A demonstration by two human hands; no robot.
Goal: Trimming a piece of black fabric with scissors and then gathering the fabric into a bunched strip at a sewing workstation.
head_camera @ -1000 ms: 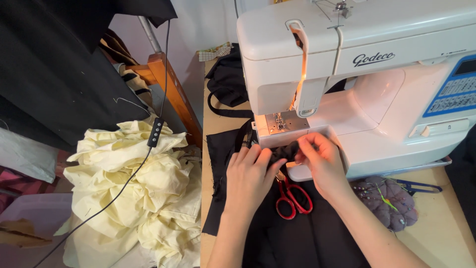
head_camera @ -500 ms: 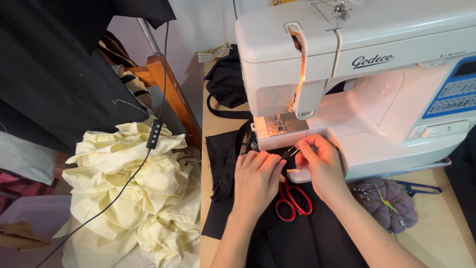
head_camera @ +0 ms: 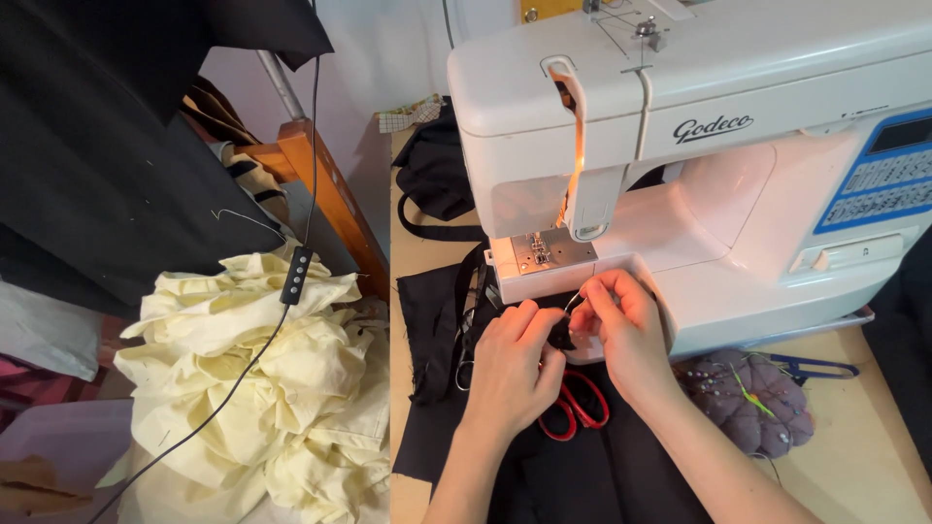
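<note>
My left hand (head_camera: pixel 510 364) and my right hand (head_camera: pixel 626 335) meet just in front of the white sewing machine (head_camera: pixel 699 155), below its needle plate (head_camera: pixel 539 252). Together they pinch a small dark piece (head_camera: pixel 565 330) of the black fabric (head_camera: pixel 456 388) that is spread over the wooden table. My right hand's fingertips hold its top edge and my left hand's fingers curl around its lower part. Red-handled scissors (head_camera: pixel 581 412) lie on the fabric right under both hands, partly hidden by them.
A purple pincushion (head_camera: pixel 748 398) with pins sits right of my right forearm, beside a blue-handled snipper (head_camera: pixel 811 367). A heap of pale yellow cloth (head_camera: pixel 262 388) lies left of the table, crossed by a black cable with a switch (head_camera: pixel 296 277). A wooden chair back (head_camera: pixel 325 184) stands behind.
Both hands have drawn slightly back from the needle area and closed together on the small dark piece. The camera view shifted a little.
</note>
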